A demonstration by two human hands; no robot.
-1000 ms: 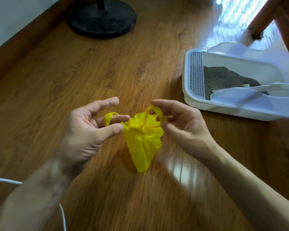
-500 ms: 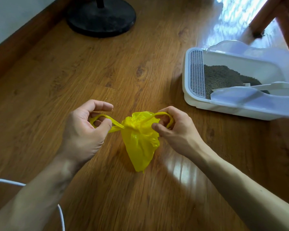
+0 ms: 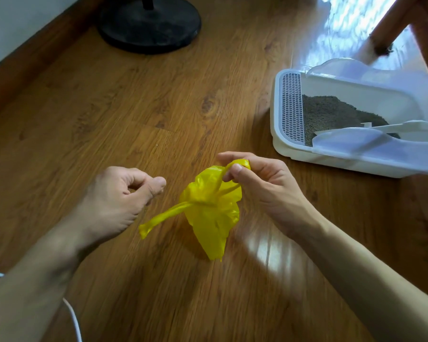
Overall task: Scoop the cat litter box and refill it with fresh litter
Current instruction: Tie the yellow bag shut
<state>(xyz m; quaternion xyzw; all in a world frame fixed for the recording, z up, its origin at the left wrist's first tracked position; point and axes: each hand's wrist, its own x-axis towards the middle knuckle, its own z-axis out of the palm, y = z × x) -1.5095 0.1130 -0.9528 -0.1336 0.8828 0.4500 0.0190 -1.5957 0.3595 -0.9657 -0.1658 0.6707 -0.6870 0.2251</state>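
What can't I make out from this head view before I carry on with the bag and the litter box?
- Yellow bag: opaque, contents hidden; right hand pinches one handle.
- Left hand: curled fingers hide the palm; it seems to hold nothing.
- Litter box: right end cut off by the frame edge.
- Scoop: head hidden behind the translucent lid.
- Fan base: pole cut off at the top.
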